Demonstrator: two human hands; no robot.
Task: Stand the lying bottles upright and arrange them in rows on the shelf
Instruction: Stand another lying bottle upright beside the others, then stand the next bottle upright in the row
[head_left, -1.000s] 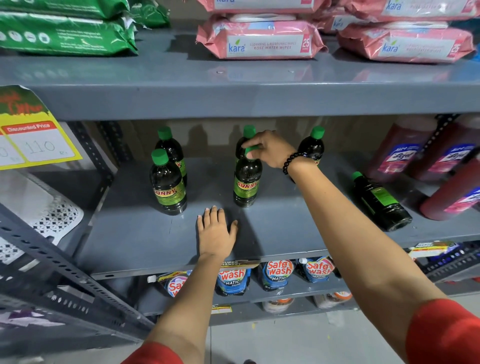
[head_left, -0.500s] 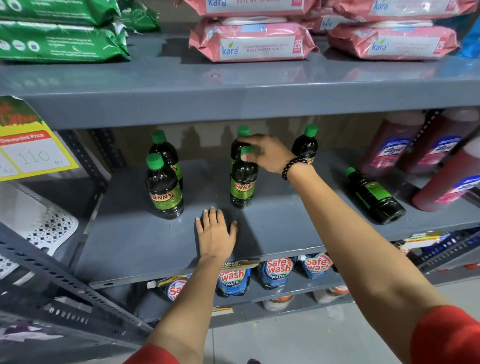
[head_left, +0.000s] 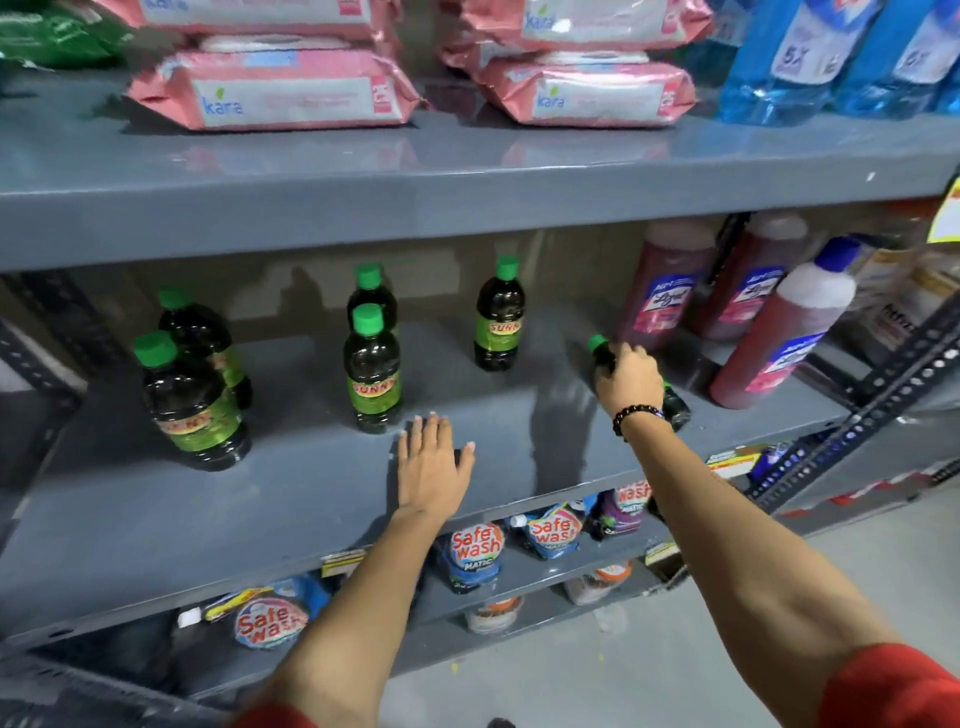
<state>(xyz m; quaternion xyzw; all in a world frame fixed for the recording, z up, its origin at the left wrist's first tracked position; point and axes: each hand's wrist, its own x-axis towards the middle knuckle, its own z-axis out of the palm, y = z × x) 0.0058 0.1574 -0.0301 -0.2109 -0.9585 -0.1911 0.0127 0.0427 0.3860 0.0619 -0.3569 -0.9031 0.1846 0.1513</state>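
Observation:
Several dark bottles with green caps stand upright on the grey middle shelf (head_left: 291, 499): two at the left (head_left: 192, 405), two in the middle (head_left: 372, 374) and one further right (head_left: 498, 317). One more dark bottle (head_left: 675, 402) lies on its side at the right, its green cap pointing to the back left. My right hand (head_left: 626, 376) is closed over this lying bottle near its neck. My left hand (head_left: 431, 460) rests flat on the shelf, fingers spread, just in front of the middle pair.
Reddish Lizol bottles (head_left: 665, 286) lean at the shelf's right end, close to the lying bottle. Pink wipe packs (head_left: 280, 88) and blue bottles (head_left: 810, 57) fill the shelf above. Safe Wash pouches (head_left: 475, 551) sit below. A perforated metal brace (head_left: 883, 395) crosses at the right.
My right hand has let go of the upright middle bottle and moved right onto the lying bottle. The camera has turned right. My left hand stays flat on the shelf.

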